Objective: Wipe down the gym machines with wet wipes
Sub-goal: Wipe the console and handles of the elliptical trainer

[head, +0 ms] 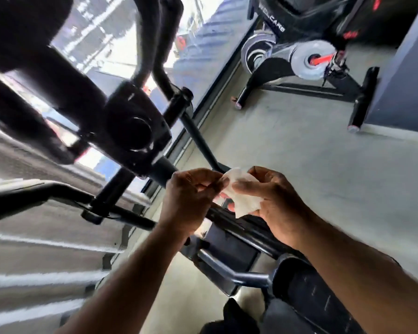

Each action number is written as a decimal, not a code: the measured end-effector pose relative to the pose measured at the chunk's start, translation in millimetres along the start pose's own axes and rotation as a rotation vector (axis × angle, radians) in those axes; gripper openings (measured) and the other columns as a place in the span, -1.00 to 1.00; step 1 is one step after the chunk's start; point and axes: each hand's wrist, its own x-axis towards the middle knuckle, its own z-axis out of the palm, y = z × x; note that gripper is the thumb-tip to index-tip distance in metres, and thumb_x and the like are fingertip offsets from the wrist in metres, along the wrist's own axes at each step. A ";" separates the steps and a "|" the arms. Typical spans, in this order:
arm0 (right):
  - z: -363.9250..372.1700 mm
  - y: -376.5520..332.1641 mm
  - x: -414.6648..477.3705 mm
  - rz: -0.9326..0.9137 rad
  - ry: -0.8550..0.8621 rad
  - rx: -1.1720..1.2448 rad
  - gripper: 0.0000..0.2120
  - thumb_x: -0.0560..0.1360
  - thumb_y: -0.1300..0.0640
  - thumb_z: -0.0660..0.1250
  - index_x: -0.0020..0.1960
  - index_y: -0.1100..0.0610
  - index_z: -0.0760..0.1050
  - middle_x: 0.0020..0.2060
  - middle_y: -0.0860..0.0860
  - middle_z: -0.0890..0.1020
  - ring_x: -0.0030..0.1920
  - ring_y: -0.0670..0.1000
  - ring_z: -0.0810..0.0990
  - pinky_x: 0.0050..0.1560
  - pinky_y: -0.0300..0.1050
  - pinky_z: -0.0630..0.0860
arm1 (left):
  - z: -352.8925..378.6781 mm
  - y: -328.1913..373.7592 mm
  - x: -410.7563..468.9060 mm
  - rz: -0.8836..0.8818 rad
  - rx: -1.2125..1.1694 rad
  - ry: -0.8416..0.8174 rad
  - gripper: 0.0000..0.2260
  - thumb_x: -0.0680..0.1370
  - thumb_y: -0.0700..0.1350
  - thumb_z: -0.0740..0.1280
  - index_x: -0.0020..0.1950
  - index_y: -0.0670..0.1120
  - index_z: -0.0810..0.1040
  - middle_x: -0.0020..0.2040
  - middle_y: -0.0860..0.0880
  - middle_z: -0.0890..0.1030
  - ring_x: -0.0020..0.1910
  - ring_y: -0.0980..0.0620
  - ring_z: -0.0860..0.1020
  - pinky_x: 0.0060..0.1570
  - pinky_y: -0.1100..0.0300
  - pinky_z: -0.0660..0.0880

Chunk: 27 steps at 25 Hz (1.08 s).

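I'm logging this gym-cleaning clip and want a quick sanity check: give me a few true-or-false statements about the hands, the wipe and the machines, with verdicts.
1. The left hand and right hand both hold the white wipe. True.
2. The wipe is rubbing the black machine in front. False: it is held up between the hands, off the machine.
3. An exercise bike with red parts stands on the floor at the upper right. True.
4. The person wears long sleeves. False: both forearms are bare.
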 end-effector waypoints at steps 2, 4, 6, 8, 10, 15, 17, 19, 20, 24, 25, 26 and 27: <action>41.3 -41.5 -8.6 -0.075 -0.124 -0.047 -0.68 0.42 0.17 0.49 0.09 0.28 0.51 0.03 0.23 0.71 0.06 0.24 0.73 -0.02 0.12 0.65 | -46.9 39.8 -10.1 0.087 -0.006 0.122 -0.85 0.52 -0.17 0.58 -0.17 0.07 0.75 -0.24 0.02 0.75 -0.24 -0.02 0.73 -0.08 0.00 0.67; 49.0 -58.3 -7.1 -0.067 -0.171 -0.027 -0.61 0.45 0.16 0.48 0.22 0.24 0.50 0.10 0.26 0.70 0.10 0.27 0.71 -0.01 0.12 0.63 | -61.4 55.7 -6.9 0.121 0.036 0.097 -0.87 0.51 -0.19 0.58 -0.16 0.03 0.74 -0.24 0.00 0.74 -0.24 -0.03 0.72 -0.08 -0.05 0.69; 89.4 -98.6 -8.0 -0.049 -0.316 -0.016 -0.55 0.46 0.17 0.47 0.32 0.22 0.52 0.12 0.23 0.69 0.06 0.19 0.69 -0.04 0.05 0.63 | -108.6 93.5 -16.1 0.209 0.052 0.184 -0.88 0.51 -0.20 0.58 -0.17 0.00 0.73 -0.24 0.01 0.73 -0.25 0.03 0.69 -0.11 -0.01 0.69; 130.8 -134.8 -11.1 -0.046 -0.425 -0.046 -0.63 0.47 0.20 0.49 0.27 0.15 0.62 0.09 0.14 0.69 0.00 0.06 0.67 -0.04 -0.05 0.60 | -143.9 124.3 -21.8 0.279 0.075 0.243 -0.89 0.52 -0.17 0.57 -0.16 0.02 0.73 -0.23 0.04 0.73 -0.26 0.06 0.68 -0.16 0.04 0.66; 161.0 -162.1 -11.0 -0.078 -0.480 -0.118 -0.76 0.48 0.20 0.44 0.14 0.10 0.71 0.03 0.08 0.71 -0.07 -0.01 0.67 -0.05 -0.09 0.53 | -169.3 147.6 -22.0 0.329 0.094 0.319 -0.89 0.53 -0.14 0.56 -0.13 0.06 0.73 -0.25 0.08 0.70 -0.32 0.10 0.63 -0.21 0.08 0.59; 212.6 -197.1 -4.5 -0.146 -0.546 -0.188 -0.74 0.47 0.23 0.43 0.14 0.15 0.71 -0.01 0.11 0.72 -0.09 0.02 0.70 -0.08 -0.10 0.61 | -207.0 176.3 -24.9 0.360 0.088 0.495 -0.89 0.54 -0.10 0.56 -0.16 0.05 0.71 -0.36 0.15 0.63 -0.49 0.23 0.50 -0.41 0.33 0.38; 224.4 -203.3 2.8 -0.156 -0.554 -0.159 -0.79 0.46 0.23 0.44 0.07 0.13 0.74 0.05 0.14 0.73 -0.01 0.07 0.73 0.00 -0.07 0.64 | -219.1 178.9 -25.6 0.353 0.145 0.578 -0.91 0.53 -0.11 0.57 -0.16 0.02 0.73 -0.32 0.15 0.67 -0.48 0.28 0.52 -0.39 0.38 0.39; 232.1 -205.2 15.0 -0.177 -0.525 -0.146 -0.78 0.47 0.26 0.44 0.09 0.16 0.73 0.13 0.20 0.72 0.07 0.13 0.73 0.03 -0.05 0.66 | -228.5 180.2 -26.1 0.327 0.195 0.641 -0.92 0.52 -0.09 0.58 -0.16 0.04 0.74 -0.30 0.19 0.67 -0.45 0.30 0.56 -0.35 0.37 0.45; 235.9 -205.7 22.0 -0.194 -0.515 -0.139 -0.75 0.48 0.28 0.45 0.15 0.22 0.70 0.17 0.24 0.70 0.12 0.17 0.72 0.04 -0.03 0.66 | -233.0 180.7 -25.3 0.314 0.192 0.659 -0.93 0.52 -0.07 0.58 -0.15 0.05 0.75 -0.29 0.20 0.68 -0.43 0.30 0.57 -0.34 0.35 0.48; 249.5 -210.1 46.3 -0.197 -0.558 -0.029 -0.55 0.52 0.25 0.45 0.39 0.32 0.51 0.28 0.29 0.64 0.26 0.27 0.66 0.13 0.05 0.67 | -243.4 182.0 -19.5 0.253 0.116 0.717 -0.91 0.54 -0.07 0.57 -0.16 0.07 0.73 -0.35 0.16 0.67 -0.44 0.16 0.62 -0.39 0.28 0.49; 250.1 -211.4 49.8 -0.186 -0.568 0.005 -0.54 0.52 0.24 0.45 0.39 0.31 0.51 0.28 0.27 0.64 0.26 0.25 0.66 0.11 0.07 0.68 | -243.9 180.8 -19.5 0.235 0.080 0.722 -0.89 0.55 -0.09 0.55 -0.16 0.06 0.71 -0.35 0.13 0.68 -0.44 0.10 0.63 -0.42 0.26 0.47; 249.7 -213.1 53.8 -0.177 -0.568 0.037 -0.54 0.50 0.24 0.45 0.38 0.27 0.51 0.27 0.24 0.65 0.24 0.23 0.68 0.05 0.07 0.69 | -244.4 178.6 -20.0 0.218 0.038 0.721 -0.88 0.56 -0.12 0.54 -0.16 0.03 0.70 -0.33 0.08 0.69 -0.43 0.03 0.65 -0.43 0.23 0.47; 249.7 -215.5 56.9 -0.171 -0.563 0.063 -0.55 0.48 0.25 0.46 0.36 0.21 0.54 0.26 0.22 0.67 0.20 0.21 0.69 -0.01 0.05 0.69 | -245.1 177.3 -20.1 0.205 -0.010 0.716 -0.89 0.57 -0.15 0.52 -0.15 -0.01 0.68 -0.31 0.02 0.70 -0.40 -0.03 0.67 -0.41 0.19 0.48</action>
